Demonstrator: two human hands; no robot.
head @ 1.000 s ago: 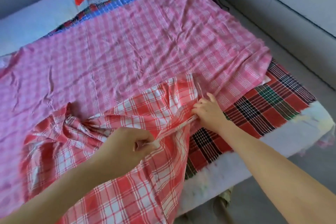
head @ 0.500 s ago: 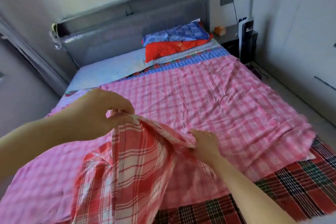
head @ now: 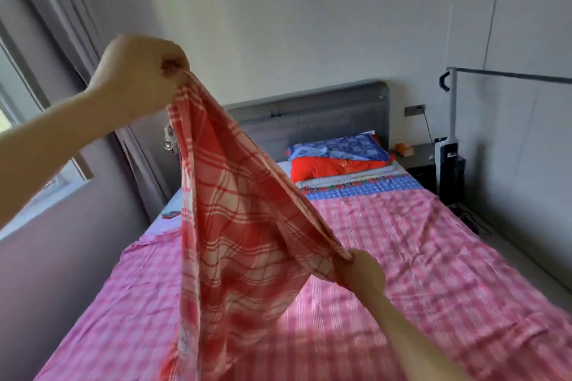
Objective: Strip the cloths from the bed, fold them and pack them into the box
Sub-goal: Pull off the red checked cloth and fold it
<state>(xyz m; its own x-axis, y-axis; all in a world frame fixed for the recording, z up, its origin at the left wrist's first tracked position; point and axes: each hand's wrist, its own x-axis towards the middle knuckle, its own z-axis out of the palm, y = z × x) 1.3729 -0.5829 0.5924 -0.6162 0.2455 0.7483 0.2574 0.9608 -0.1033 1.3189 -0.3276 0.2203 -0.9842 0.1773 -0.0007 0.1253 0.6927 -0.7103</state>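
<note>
A red-and-white checked cloth point(head: 235, 226) hangs in the air above the bed, stretched between my two hands. My left hand point(head: 136, 71) is raised high at the upper left and pinches one corner of it. Lower, at centre right, my right hand point(head: 362, 275) grips the other end of the same edge. The cloth's loose length drops out of the bottom of the frame. Under it a pink checked sheet point(head: 418, 257) lies spread over the mattress. No box is in view.
A blue checked cloth point(head: 371, 189) lies beyond the pink sheet, with a red pillow point(head: 325, 168) and a blue pillow point(head: 349, 147) against the grey headboard point(head: 309, 117). A nightstand point(head: 418, 158) and an upright vacuum point(head: 448, 151) stand at the right; a curtain and window are left.
My left hand has risen from bed level to well above it, lifting the red checked cloth off the pink sheet. The view has tilted up from the bed's foot toward the headboard.
</note>
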